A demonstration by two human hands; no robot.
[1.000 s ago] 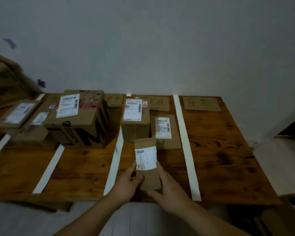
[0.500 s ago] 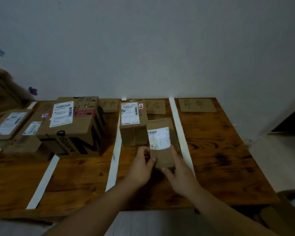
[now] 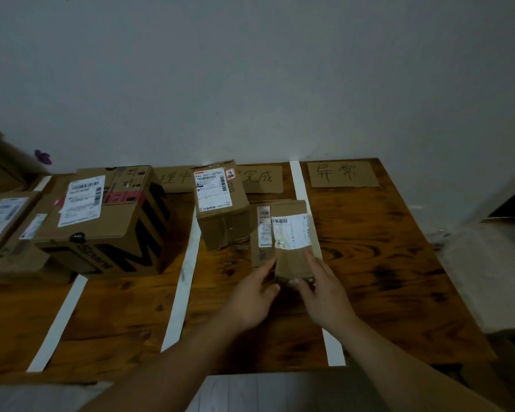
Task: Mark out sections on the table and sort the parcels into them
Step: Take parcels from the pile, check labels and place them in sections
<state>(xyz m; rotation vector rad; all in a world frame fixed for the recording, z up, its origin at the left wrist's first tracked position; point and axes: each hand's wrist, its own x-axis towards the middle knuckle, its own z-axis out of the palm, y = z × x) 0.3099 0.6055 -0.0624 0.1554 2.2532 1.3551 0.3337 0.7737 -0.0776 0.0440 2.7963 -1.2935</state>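
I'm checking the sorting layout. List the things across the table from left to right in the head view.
Flat labelled parcel → big box with black lettering → white tape strip → small upright box → brown parcel gripped by the left hand and right hand → cardboard sign.

table (image 3: 384,292): brown wood grain | tape strips (image 3: 185,278): white | big box (image 3: 122,221): brown, black lettering

Gripping the lower end of a small brown parcel (image 3: 292,242) with left hand (image 3: 250,301) and right hand (image 3: 324,298), overlapping a flat parcel (image 3: 260,254) on the worktop (image 3: 384,263), between white tape strips (image 3: 185,278), beside a labelled box (image 3: 220,209).
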